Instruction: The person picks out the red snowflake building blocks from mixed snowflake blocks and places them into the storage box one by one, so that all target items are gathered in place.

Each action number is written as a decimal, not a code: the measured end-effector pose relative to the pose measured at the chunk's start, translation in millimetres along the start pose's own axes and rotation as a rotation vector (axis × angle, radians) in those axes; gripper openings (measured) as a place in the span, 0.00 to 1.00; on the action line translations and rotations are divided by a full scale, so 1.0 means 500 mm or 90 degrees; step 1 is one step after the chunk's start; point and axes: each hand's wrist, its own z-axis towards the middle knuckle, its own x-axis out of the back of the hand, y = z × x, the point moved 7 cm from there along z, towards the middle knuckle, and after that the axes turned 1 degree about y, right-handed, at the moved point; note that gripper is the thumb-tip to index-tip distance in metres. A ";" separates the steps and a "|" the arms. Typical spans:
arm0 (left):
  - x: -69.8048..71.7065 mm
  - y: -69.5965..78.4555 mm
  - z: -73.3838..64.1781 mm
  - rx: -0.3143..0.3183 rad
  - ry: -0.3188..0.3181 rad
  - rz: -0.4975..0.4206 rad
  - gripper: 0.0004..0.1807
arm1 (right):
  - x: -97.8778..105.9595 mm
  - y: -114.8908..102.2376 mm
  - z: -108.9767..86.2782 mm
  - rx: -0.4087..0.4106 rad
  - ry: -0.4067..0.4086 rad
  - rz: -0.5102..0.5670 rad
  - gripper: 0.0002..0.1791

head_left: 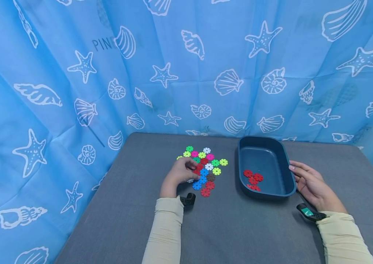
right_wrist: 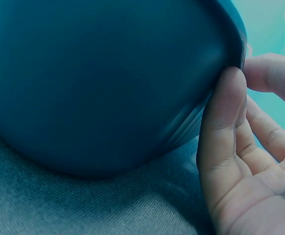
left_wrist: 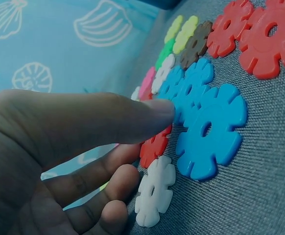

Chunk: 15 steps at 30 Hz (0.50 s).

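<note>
My left hand reaches over a cluster of flower-shaped plastic discs, its thumb and index finger apart around the red discs. In the left wrist view, the thumb lies beside several blue discs, while a red disc and a white disc lie near the fingers. The index fingertip is hidden there behind the thumb. With thumb and finger, my right hand pinches the right rim of a dark blue plastic bin. Several red discs lie inside the bin, toward its near left corner.
Green, yellow, pink, white and brown discs spread around the red and blue ones on the grey cloth-covered table. Behind the table hangs a blue curtain with white shells and starfish. A black wrist strap circles the left wrist.
</note>
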 end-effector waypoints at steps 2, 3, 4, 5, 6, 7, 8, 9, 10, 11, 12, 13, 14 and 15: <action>0.000 0.000 0.001 0.004 -0.001 -0.002 0.23 | 0.000 0.000 0.000 -0.001 -0.001 0.002 0.14; 0.000 0.000 0.001 0.005 -0.002 -0.003 0.23 | 0.000 0.000 0.000 -0.001 -0.001 0.003 0.14; -0.001 0.000 0.002 0.006 -0.003 -0.004 0.23 | 0.000 0.000 0.000 -0.001 -0.001 0.003 0.14; -0.001 0.000 0.002 0.007 -0.003 -0.004 0.23 | 0.000 0.000 0.000 -0.002 0.000 0.002 0.14; -0.001 0.000 0.002 0.006 -0.004 -0.005 0.23 | 0.000 0.000 0.000 -0.003 0.001 0.000 0.14; -0.001 0.000 0.002 0.006 -0.004 -0.005 0.23 | 0.000 0.000 -0.001 -0.003 0.003 -0.002 0.14; -0.002 -0.001 0.002 0.005 -0.004 -0.005 0.23 | -0.001 0.000 -0.001 -0.004 0.003 -0.002 0.14; -0.002 -0.001 0.002 0.004 -0.003 -0.005 0.23 | -0.001 0.000 -0.001 -0.005 0.004 -0.003 0.14; -0.002 -0.001 0.002 0.004 -0.003 -0.004 0.23 | 0.000 0.001 -0.001 -0.006 0.005 -0.003 0.14; -0.002 -0.001 0.002 0.004 -0.003 -0.004 0.22 | 0.000 0.001 -0.001 -0.007 0.005 -0.003 0.14; -0.002 -0.002 0.003 0.004 -0.004 -0.004 0.22 | -0.001 0.001 -0.001 -0.008 0.006 -0.003 0.14; -0.002 -0.001 0.002 0.004 -0.004 -0.003 0.22 | -0.001 0.001 -0.001 -0.009 0.006 -0.002 0.14; -0.002 -0.001 0.002 0.004 -0.004 -0.003 0.22 | 0.000 0.001 0.000 -0.011 0.007 -0.001 0.14; -0.002 -0.001 0.001 0.004 -0.004 -0.003 0.22 | 0.000 0.001 0.000 -0.011 0.007 0.000 0.14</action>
